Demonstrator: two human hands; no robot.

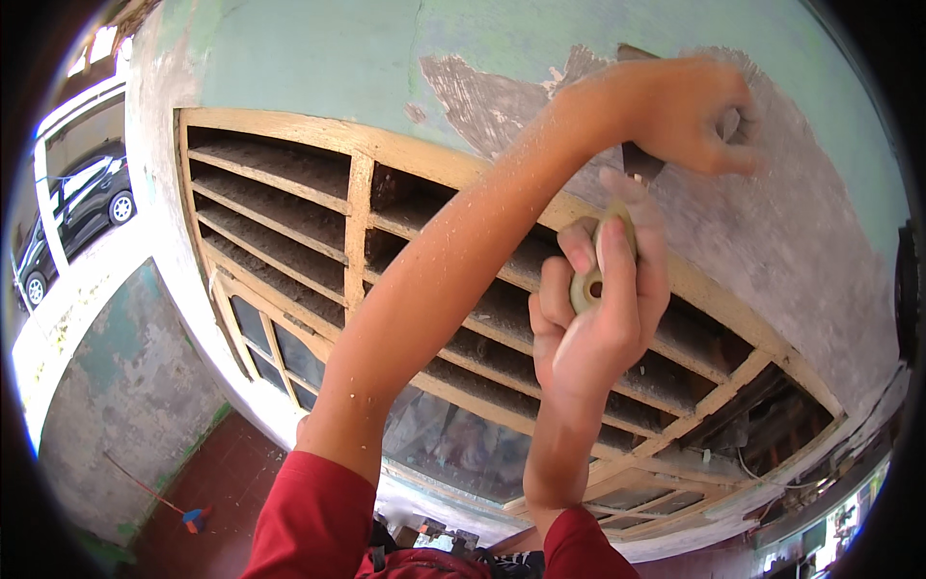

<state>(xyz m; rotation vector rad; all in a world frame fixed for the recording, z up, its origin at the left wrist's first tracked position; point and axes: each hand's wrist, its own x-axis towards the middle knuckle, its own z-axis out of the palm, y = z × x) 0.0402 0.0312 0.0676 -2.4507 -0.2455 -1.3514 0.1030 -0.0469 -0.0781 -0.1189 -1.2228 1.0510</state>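
My left arm reaches up across the view. My left hand (696,114) is blurred by motion in front of a bare grey patch (772,207) on the green wall (299,58). Its fingers curl round a gap, and I cannot tell whether anything is in them. Lower down, my right hand (612,289) is closed round the pale yellowish handle of a scraper (586,288), which has a hole in its end. What looks like its dark blade shows beyond the fingertips, partly behind my left wrist. Pale specks dot my left forearm.
A wooden louvred vent frame (362,193) with dusty slats runs below the patch, above window panes (453,444). At the left stand a low wall (145,376) and, outside, a dark car (92,207). A long-handled blue-and-orange tool (193,518) lies on the red tiled floor (231,482).
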